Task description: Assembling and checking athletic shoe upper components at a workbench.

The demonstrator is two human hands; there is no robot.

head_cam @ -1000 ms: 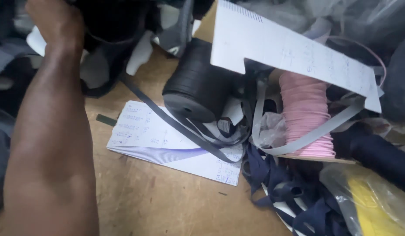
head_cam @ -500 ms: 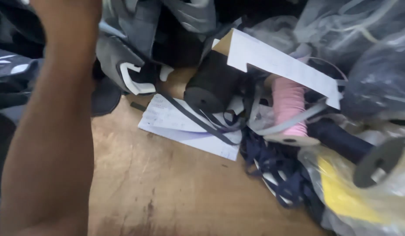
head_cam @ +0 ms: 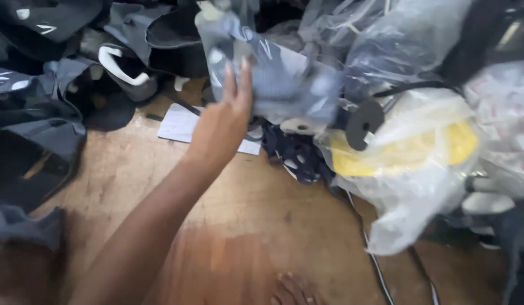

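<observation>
over wooden tabletop [head_cam: 245,226], left hand [head_cam: 222,127], fingers spread, lifts blurred grey plastic-wrapped bundle [head_cam: 273,73]; grip w/ thumb unclear. right hand unseen. bundle may slip, toppling yellow-filled clear bag [head_cam: 403,152].

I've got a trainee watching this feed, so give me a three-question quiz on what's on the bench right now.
1. True or false: the left hand is raised at the grey plastic-wrapped bundle.
2. What colour shows through the clear bag on the right?
A red, B yellow, C green
3. The white paper sheet lies on the wooden ____.

Key: 1 true; 2 B; 3 table
</observation>
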